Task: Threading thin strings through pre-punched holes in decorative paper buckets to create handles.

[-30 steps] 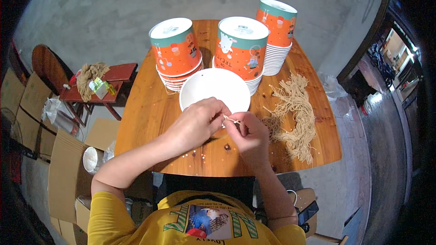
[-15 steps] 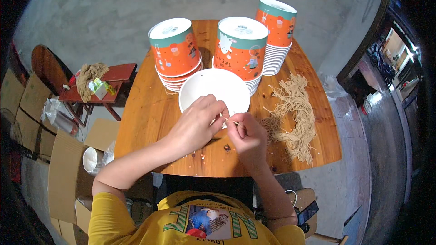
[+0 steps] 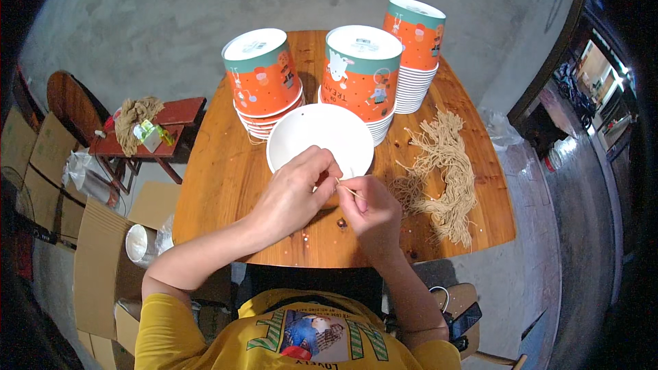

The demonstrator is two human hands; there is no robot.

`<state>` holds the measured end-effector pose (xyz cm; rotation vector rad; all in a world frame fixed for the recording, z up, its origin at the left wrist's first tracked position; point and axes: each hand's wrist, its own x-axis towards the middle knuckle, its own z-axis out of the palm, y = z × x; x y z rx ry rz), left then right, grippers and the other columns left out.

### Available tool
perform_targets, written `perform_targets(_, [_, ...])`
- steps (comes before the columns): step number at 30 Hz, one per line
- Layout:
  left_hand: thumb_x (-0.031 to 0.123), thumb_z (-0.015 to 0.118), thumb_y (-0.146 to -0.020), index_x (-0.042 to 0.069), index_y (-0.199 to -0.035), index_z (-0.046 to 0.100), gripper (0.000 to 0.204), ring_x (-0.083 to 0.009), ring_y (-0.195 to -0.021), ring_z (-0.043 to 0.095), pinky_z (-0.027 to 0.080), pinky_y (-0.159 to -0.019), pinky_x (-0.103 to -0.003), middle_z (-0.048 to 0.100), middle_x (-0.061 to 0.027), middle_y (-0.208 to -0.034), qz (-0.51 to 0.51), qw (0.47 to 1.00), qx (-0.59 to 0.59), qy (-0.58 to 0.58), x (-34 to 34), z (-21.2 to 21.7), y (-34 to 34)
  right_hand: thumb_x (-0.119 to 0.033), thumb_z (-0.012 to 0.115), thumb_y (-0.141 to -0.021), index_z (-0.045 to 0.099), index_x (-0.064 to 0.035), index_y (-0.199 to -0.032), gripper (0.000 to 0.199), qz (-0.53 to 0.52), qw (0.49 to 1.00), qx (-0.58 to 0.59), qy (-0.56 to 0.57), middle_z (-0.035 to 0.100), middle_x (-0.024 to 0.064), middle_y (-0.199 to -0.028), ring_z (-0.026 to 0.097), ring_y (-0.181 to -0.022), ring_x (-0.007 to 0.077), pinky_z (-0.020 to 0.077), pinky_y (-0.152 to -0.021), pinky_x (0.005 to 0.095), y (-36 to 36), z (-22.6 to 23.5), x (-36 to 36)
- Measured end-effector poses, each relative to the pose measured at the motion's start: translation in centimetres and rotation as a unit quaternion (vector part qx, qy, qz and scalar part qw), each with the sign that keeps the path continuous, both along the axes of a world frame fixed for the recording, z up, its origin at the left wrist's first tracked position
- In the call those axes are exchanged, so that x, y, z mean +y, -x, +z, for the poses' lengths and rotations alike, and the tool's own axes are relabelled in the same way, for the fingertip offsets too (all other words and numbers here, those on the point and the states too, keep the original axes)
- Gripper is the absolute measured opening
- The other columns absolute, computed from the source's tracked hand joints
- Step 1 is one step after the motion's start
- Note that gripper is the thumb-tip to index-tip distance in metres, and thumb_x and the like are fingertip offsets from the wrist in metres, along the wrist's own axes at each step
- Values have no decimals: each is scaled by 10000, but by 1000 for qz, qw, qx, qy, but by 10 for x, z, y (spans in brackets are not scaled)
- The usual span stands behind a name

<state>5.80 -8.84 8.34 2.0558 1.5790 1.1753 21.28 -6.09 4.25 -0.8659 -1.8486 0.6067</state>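
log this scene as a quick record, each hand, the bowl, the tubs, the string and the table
left hand: pinching a thin beige strand
right hand: pinching what looks like the same strand
white bowl: on the table, partly hidden by the left hand
tub stacks: three, orange and green, bases up, beyond the hands
string bundle: beige, on the table's right side
table: wooden
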Motion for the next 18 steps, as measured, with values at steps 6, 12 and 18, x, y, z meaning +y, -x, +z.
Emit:
perform_targets(6, [21, 621, -811, 28, -873, 540, 102, -143, -726, 564, 427, -555, -271, 574, -50, -825, -6, 1000, -26, 16, 0, -1, -1, -71, 642, -825, 589, -76, -855, 61, 6, 1000, 24, -19, 565, 76, -689, 555, -557, 185, 459, -540, 311, 1, -5, 1])
perform_targets(12, [-43, 578, -792, 13, -899, 494, 148, -163, -721, 536, 454, -658, -291, 524, -69, -786, -35, 991, -95, 92, -2, 8, -4, -69, 621, -844, 570, -62, -848, 52, 15, 992, 69, 107, 491, 3, -608, 452, -533, 80, 392, -496, 260, -2, -6, 3])
perform_targets(18, [-36, 576, -831, 55, -1014, 471, 229, -67, -806, 489, 422, -760, -210, 510, 20, -847, -93, 968, -178, 151, 6, 3, 0, 2, 605, -846, 575, -33, -866, 50, 36, 974, 162, 156, 414, -85, -642, 335, -574, 3, 281, -522, 185, -4, -12, 8])
